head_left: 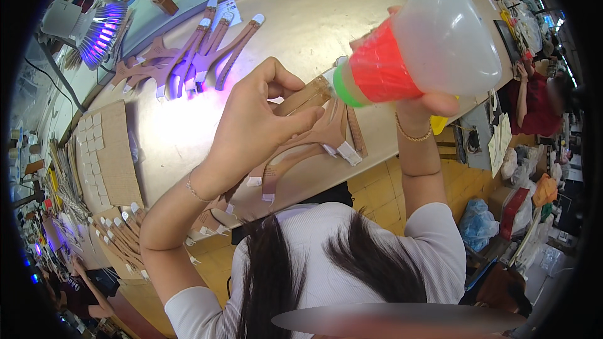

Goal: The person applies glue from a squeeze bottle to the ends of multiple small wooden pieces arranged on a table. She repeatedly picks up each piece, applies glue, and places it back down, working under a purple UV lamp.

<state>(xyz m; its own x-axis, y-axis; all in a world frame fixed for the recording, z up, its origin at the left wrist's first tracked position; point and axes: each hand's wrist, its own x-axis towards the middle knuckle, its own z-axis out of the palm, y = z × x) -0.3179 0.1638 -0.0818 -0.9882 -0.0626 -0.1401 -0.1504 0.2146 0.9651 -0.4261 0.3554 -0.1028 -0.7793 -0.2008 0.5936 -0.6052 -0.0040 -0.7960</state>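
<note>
My left hand [251, 103] pinches a flat brown strap [306, 96] between thumb and fingers, above the table. Wrapped in my right hand [438, 104] is a cloudy plastic squeeze bottle [449, 37] with a red band and a green collar, tipped so that its nozzle end meets the strap's far end. Most of my right fingers are behind the bottle. Whether liquid comes out cannot be seen. Below my left hand, brown branching strap pieces [317, 135] with small white tags lie at the table's near edge.
Further strap pieces [188, 66] lie at the far left under a lamp [103, 34] glowing violet. A cardboard sheet [116, 150] with pale squares is on the left, above a bundle of straps [122, 232]. A person in red [537, 103] is at the far right.
</note>
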